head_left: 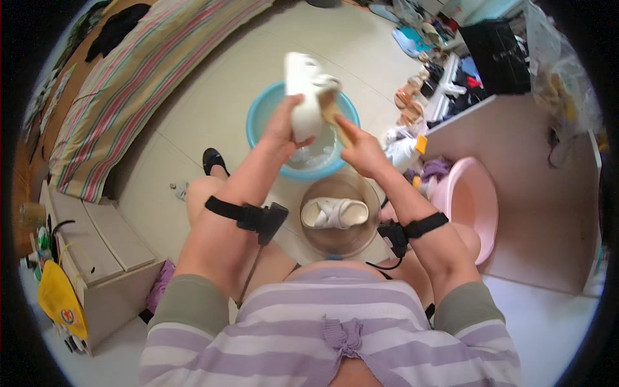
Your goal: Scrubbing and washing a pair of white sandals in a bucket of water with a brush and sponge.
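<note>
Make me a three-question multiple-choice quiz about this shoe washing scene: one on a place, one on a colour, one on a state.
1. Where does the second white sandal lie?
A. in the clear basin
B. on the bed
C. in the pink basin

2. What colour is the basin with suds?
A. pink
B. blue
C. black

3. How is the left hand?
A. empty
B. gripping a white sandal
C. resting on a knee

Answers: 1 A, it sits in the clear basin. 2 B, the blue basin holds foamy water. 3 B, it grips the raised white sandal while the right hand holds a brush to it.

Both bare forearms extend forward from the lower edge, each wearing a black wrist strap. The left hand [287, 122] is raised, fingers curled closed in a grip. The right hand [361, 149] sits slightly lower, fingers likewise closed.
</note>
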Action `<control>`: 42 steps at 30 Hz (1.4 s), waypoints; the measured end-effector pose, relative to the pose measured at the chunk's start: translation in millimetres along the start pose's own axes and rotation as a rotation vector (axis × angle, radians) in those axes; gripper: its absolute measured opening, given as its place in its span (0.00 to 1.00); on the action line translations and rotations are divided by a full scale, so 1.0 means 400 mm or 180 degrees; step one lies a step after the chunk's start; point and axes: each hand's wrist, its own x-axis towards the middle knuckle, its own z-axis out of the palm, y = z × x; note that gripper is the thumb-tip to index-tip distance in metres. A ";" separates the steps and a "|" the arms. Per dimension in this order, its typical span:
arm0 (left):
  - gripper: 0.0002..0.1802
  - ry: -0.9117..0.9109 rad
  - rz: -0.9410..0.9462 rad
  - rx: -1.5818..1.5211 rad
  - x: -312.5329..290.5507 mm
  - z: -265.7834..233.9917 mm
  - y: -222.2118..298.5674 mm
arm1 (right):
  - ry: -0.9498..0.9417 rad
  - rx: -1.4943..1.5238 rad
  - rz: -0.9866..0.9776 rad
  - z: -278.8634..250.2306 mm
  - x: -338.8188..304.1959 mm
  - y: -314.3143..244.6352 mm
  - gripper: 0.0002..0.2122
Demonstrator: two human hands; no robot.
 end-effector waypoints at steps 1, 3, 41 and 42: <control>0.28 -0.0023 -0.0109 -0.0245 0.003 -0.013 0.002 | 0.0140 0.0512 -0.0505 0.031 0.002 0.001 0.34; 0.29 0.0100 -0.0016 -0.0271 -0.010 -0.041 0.011 | -0.0079 0.0489 -0.0333 -0.018 0.029 -0.095 0.33; 0.34 0.0121 0.0142 -0.0603 -0.038 -0.035 0.034 | -0.0220 -0.0733 -0.0670 -0.084 -0.061 -0.091 0.28; 0.34 0.0025 0.0142 -0.0574 -0.045 -0.041 0.038 | -0.0127 -0.0638 -0.0828 -0.077 -0.063 -0.083 0.28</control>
